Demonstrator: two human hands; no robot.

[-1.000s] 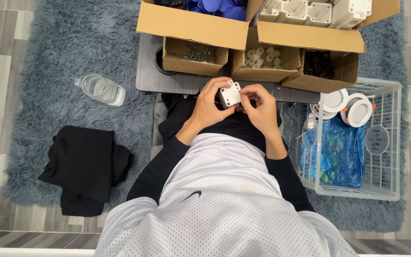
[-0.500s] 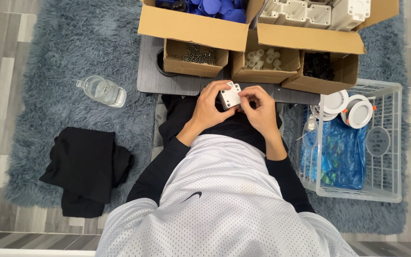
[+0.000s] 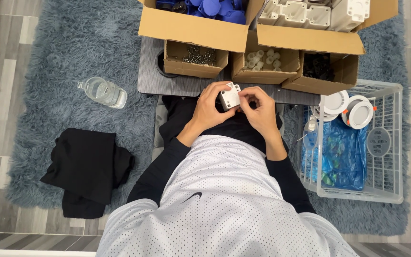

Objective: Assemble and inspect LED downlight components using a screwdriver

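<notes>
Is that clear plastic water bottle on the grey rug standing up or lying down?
Lying down. The clear plastic water bottle rests on its side on the shaggy grey rug, its cap end pointing up-left, away from both hands.

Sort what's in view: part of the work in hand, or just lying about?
In use: white square part, held by left hand and right hand; box of screws; box of white pieces.
Lying about: water bottle, black cloth, white basket.
</notes>
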